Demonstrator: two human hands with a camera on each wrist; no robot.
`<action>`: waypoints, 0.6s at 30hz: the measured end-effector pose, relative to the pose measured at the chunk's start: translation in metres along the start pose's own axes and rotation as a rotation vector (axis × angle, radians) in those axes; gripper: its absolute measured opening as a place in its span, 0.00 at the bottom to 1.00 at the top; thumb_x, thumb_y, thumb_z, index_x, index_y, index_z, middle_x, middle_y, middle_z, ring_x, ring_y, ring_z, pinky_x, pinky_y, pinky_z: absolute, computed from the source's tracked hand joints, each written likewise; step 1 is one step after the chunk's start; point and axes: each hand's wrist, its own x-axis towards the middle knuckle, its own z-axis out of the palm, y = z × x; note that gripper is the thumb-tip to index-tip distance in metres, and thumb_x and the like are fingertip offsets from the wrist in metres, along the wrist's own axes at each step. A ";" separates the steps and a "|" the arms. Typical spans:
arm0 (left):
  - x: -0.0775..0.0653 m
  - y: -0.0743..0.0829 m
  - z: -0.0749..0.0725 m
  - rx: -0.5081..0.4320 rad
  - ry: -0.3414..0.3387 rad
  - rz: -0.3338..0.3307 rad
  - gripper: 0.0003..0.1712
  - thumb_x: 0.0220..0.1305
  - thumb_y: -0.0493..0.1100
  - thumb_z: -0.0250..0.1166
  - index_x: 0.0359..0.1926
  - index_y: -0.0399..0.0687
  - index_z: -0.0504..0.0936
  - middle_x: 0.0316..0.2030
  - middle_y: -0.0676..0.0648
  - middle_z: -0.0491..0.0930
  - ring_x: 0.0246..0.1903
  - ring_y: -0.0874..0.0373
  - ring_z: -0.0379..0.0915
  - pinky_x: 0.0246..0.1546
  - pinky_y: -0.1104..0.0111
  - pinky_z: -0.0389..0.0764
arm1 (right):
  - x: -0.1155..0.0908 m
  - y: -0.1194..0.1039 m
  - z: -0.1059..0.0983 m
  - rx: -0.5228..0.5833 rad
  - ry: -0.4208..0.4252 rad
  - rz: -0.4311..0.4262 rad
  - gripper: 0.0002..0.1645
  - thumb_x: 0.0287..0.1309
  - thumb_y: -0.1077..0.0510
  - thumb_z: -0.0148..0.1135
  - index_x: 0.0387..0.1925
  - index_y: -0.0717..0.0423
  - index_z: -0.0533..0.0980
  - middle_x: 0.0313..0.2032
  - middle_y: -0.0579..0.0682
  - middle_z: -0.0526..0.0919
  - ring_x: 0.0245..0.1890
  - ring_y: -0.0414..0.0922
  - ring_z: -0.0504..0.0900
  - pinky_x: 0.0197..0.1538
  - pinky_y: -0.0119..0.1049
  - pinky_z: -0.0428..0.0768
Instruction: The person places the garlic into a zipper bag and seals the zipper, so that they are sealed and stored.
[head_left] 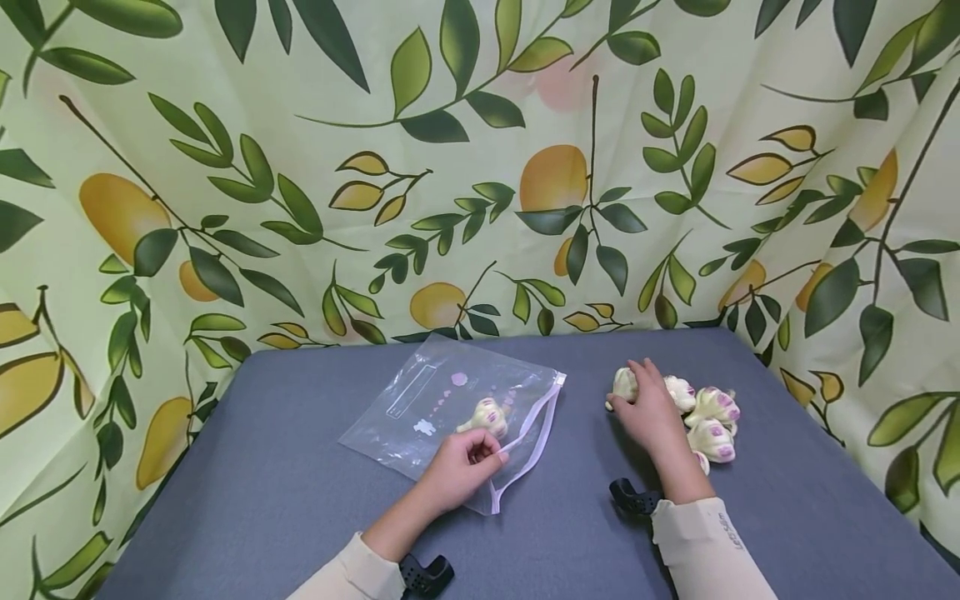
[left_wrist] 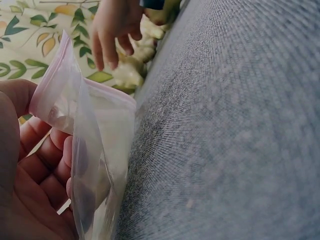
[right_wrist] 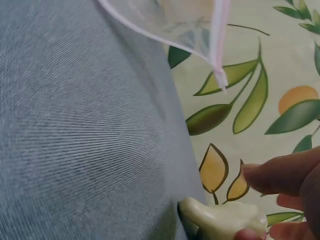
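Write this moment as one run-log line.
left hand: holds bag; right hand: at garlic bulb; bag: open, one bulb inside; other bulbs: on table

Left hand (left_wrist: 37, 177) holding clear pink-rimmed bag (left_wrist: 112, 125), right hand (left_wrist: 116, 25) near blurred bulbs (left_wrist: 129, 74), probably garlic

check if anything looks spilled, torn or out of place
Nothing stands out: no visible spill or tear; one garlic bulb lies in the zip bag held by the left hand, the other bulbs by the right hand.
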 end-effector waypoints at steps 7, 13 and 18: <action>0.000 -0.001 0.000 0.008 -0.004 -0.008 0.06 0.60 0.39 0.68 0.27 0.46 0.80 0.21 0.56 0.71 0.22 0.69 0.65 0.25 0.77 0.69 | -0.001 -0.001 0.011 -0.097 0.016 -0.066 0.34 0.56 0.63 0.62 0.65 0.69 0.67 0.63 0.72 0.64 0.64 0.69 0.65 0.64 0.62 0.65; 0.000 -0.002 0.000 0.004 0.000 -0.001 0.06 0.59 0.39 0.68 0.27 0.46 0.80 0.21 0.55 0.71 0.22 0.69 0.65 0.25 0.77 0.69 | -0.003 -0.005 0.012 -0.134 0.106 -0.134 0.30 0.46 0.66 0.66 0.56 0.64 0.77 0.52 0.67 0.78 0.51 0.67 0.72 0.51 0.60 0.70; 0.000 -0.004 0.000 0.007 0.007 0.005 0.07 0.59 0.39 0.68 0.27 0.45 0.79 0.20 0.55 0.70 0.21 0.69 0.64 0.24 0.77 0.69 | -0.004 -0.008 0.018 -0.139 0.087 -0.169 0.31 0.45 0.52 0.76 0.51 0.61 0.80 0.44 0.64 0.81 0.47 0.64 0.74 0.48 0.57 0.70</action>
